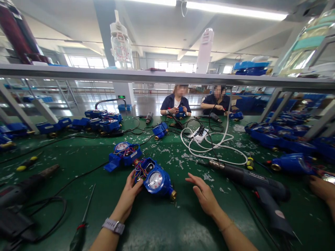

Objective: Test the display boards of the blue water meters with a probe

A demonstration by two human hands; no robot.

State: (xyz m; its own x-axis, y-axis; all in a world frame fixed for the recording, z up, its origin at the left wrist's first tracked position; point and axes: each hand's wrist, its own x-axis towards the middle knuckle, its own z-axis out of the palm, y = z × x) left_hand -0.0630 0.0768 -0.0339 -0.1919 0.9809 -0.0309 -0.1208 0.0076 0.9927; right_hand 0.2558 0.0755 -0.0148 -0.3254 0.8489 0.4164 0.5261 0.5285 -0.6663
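Observation:
A blue water meter (156, 182) with a round dial and a brass pipe end lies in front of me, its wiring box open with colored wires showing. My left hand (134, 186) grips the wiring box side, thumb on top and fingers around the edge. To the right of the meter, my right hand (202, 193) hovers over the table with its fingers stretched out and nothing in them. Just behind the held meter sits a second open meter (125, 152) with wires exposed. Farther right lies a heat gun (251, 181), its nozzle pointing left.
A screwdriver (83, 223) and another heat gun (26, 186) lie at left. White plastic scraps litter the green table (167, 230). A power strip (201, 135) with looped cable lies mid-table. Meters crowd both sides. Another person's hand (323, 188) is at far right; two people sit opposite beneath a shelf (167, 77).

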